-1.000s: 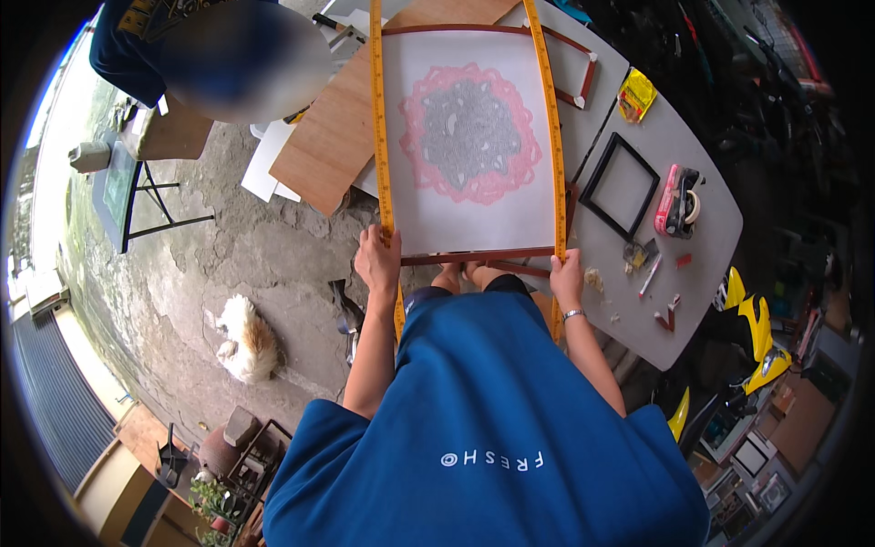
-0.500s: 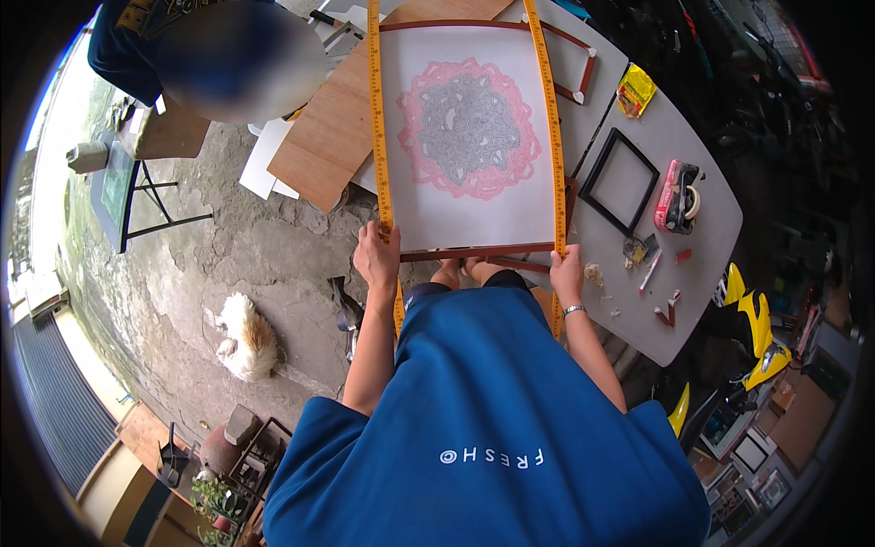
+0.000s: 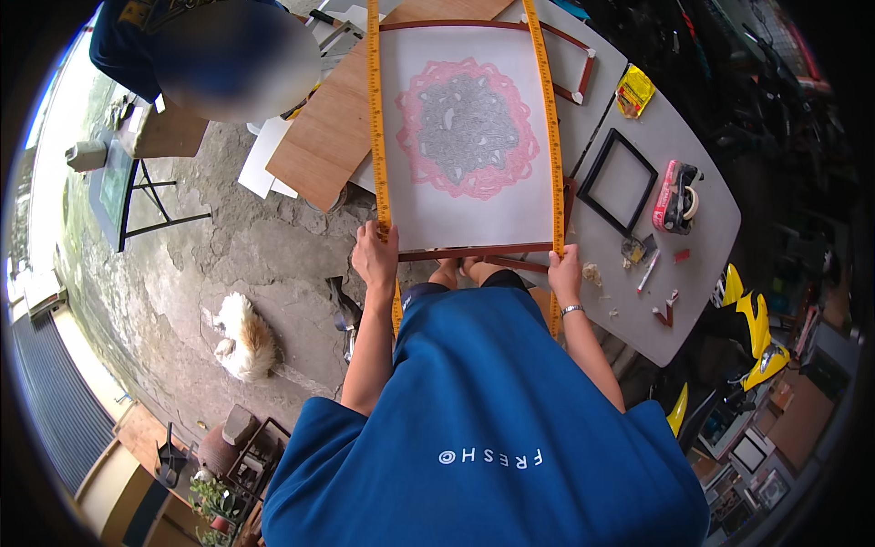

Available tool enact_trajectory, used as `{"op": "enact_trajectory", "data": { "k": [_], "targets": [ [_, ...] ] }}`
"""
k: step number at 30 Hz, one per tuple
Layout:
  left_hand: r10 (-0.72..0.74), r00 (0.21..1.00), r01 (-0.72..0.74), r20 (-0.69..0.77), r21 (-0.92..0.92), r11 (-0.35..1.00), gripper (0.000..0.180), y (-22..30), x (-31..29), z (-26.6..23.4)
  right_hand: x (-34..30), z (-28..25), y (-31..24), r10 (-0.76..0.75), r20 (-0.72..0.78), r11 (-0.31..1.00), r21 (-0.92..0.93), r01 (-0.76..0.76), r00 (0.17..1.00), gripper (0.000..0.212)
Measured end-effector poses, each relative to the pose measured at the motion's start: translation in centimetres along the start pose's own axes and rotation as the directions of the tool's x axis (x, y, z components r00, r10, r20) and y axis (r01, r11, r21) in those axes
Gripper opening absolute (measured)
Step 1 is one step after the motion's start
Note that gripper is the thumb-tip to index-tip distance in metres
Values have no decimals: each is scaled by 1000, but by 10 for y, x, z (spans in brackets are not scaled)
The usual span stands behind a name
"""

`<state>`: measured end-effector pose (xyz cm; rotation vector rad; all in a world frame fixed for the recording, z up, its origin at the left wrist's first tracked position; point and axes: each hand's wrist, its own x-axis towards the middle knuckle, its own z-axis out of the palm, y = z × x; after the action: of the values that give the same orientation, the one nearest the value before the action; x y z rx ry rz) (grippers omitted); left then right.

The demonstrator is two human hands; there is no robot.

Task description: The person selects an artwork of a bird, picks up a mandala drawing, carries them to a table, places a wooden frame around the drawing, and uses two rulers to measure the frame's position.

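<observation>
A brown-edged picture frame (image 3: 474, 249) lies in front of me, holding a white sheet with a pink and grey mandala-like drawing (image 3: 469, 128). One yellow measuring strip (image 3: 376, 118) runs along its left side, and a second yellow measuring strip (image 3: 551, 137) runs along the right. My left hand (image 3: 375, 252) is closed around the left strip at the near left corner. At the near right corner, my right hand (image 3: 565, 276) pinches the right strip. Both strips continue below my hands toward my body. Whether my fingers also grip the frame is hidden.
On the grey table (image 3: 702, 273) right of me are a black frame (image 3: 620, 180), a tape dispenser (image 3: 676, 198), a yellow packet (image 3: 634, 91) and frame corner pieces (image 3: 667, 310). Brown boards (image 3: 319, 146) lie left. A fluffy animal (image 3: 244, 342) rests on the floor; another person (image 3: 128, 55) is far left.
My hands keep their hold on the strips at the near corners. The view has shifted very slightly; the person at far left has moved a little.
</observation>
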<state>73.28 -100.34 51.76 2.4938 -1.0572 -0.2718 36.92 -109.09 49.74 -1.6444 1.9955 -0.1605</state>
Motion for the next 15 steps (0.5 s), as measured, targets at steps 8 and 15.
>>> {"op": "enact_trajectory", "data": {
  "k": [8, 15],
  "targets": [
    [3, 1000, -3, -20, -2, 1000, 29, -2, 0, 2, 1, 4, 6, -33, -8, 999, 3, 33, 999, 28],
    [-16, 1000, 16, 9, 8, 1000, 29, 1, 1, -1, 1, 2, 3, -22, -6, 1000, -1, 22, 1000, 27]
  ]
}}
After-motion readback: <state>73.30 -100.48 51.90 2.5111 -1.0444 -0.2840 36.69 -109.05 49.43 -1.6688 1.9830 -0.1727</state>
